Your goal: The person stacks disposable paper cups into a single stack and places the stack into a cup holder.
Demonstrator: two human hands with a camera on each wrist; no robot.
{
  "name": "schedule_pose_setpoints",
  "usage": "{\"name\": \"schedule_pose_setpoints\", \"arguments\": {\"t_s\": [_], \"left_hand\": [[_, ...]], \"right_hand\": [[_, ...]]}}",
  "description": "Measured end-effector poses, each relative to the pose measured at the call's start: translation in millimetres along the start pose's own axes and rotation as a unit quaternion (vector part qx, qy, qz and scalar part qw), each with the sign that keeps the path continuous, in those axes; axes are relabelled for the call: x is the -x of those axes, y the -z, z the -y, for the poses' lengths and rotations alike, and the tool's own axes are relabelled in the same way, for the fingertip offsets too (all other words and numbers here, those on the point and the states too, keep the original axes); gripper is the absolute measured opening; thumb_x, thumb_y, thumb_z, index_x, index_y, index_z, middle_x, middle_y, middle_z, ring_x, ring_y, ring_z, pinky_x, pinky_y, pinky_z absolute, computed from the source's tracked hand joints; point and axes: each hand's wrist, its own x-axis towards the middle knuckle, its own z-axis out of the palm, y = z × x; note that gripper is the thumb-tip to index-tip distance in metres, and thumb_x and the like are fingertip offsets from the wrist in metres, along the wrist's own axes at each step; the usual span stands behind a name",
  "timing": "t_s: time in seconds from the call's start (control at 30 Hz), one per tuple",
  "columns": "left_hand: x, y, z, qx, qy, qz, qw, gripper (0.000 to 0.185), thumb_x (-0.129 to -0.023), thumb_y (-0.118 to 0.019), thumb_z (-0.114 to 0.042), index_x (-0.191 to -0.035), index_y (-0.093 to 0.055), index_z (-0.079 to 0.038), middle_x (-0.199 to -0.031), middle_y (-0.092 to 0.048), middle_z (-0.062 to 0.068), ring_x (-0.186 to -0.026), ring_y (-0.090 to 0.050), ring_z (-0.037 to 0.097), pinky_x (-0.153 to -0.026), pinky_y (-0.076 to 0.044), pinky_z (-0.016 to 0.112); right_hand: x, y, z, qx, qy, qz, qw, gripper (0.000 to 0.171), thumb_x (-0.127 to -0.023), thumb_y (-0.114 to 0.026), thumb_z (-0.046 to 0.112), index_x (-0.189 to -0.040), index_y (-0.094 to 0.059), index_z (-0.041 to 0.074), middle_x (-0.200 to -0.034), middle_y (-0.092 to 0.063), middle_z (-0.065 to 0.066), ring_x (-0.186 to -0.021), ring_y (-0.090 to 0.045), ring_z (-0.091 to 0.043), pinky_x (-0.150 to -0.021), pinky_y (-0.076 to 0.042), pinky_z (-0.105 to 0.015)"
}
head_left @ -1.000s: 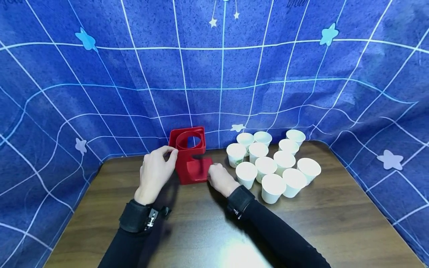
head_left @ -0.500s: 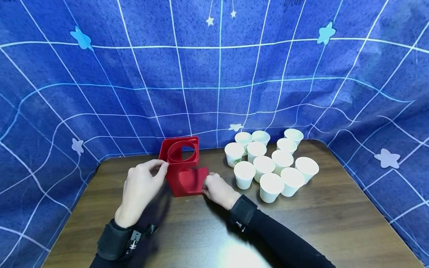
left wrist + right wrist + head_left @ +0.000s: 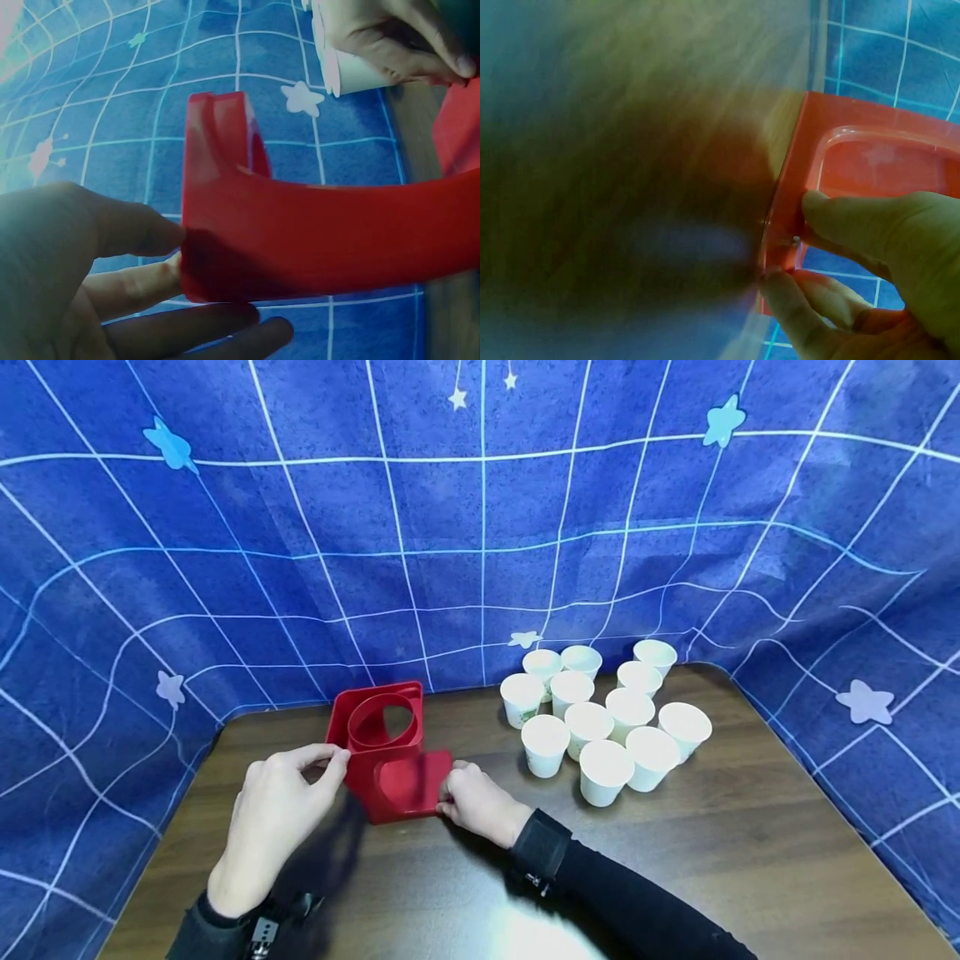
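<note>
The red stand (image 3: 408, 787) is upright on the table (image 3: 420, 893), between both hands. The left hand (image 3: 277, 814) pinches its upper left edge; the right hand (image 3: 480, 802) pinches the right edge of its base. A cluster of white cups (image 3: 588, 724) stands to the right — the nearest ones close to the right hand. Blue cloth (image 3: 450, 527) hangs behind — well clear of the fingers.

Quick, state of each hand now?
Left hand: closed, holding red stand near its top.
Right hand: closed, holding red stand by its base.
</note>
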Motion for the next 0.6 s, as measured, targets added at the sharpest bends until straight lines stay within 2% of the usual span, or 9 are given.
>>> {"name": "schedule_pose_setpoints", "arguments": {"t_s": [0.17, 0.37, 0.6], "left_hand": [[2.6, 8.6, 0.5, -0.01, 0.017, 0.02, 0.9996, 0.022, -0.098, -0.065, -0.031, -0.107, -0.082, -0.02, -0.088, -0.079, 0.002, -0.081, -0.071, 0.025, -0.053, -0.049, 0.034], [3.2, 11.3, 3.5, -0.014, 0.024, 0.037, 0.9989, 0.023, -0.098, -0.065, -0.033, -0.108, -0.081, -0.02, -0.093, -0.08, 0.004, -0.085, -0.072, 0.027, -0.056, -0.053, 0.04], [4.0, 16.8, 3.7, -0.028, 0.039, 0.06, 0.997, 0.026, -0.099, -0.062, -0.035, -0.111, -0.081, -0.021, -0.097, -0.08, 0.005, -0.09, -0.073, 0.03, -0.057, -0.053, 0.04]], "right_hand": [[-1.2, -3.4, 4.8, -0.002, 0.002, 0.002, 1.0, 0.015, -0.087, -0.083, 0.018, -0.072, -0.08, 0.02, -0.07, -0.07, 0.009, -0.081, -0.06, -0.011, -0.065, -0.051, -0.017], [-0.7, -4.1, 8.8, -0.014, 0.005, 0.007, 1.0, 0.016, -0.087, -0.083, 0.018, -0.072, -0.08, 0.019, -0.068, -0.069, 0.01, -0.082, -0.06, -0.011, -0.067, -0.049, -0.016], [0.3, -5.6, 11.0, -0.029, -0.001, 0.015, 0.999, 0.015, -0.088, -0.082, 0.018, -0.074, -0.081, 0.018, -0.068, -0.07, 0.01, -0.082, -0.057, -0.009, -0.065, -0.047, -0.014]]}}
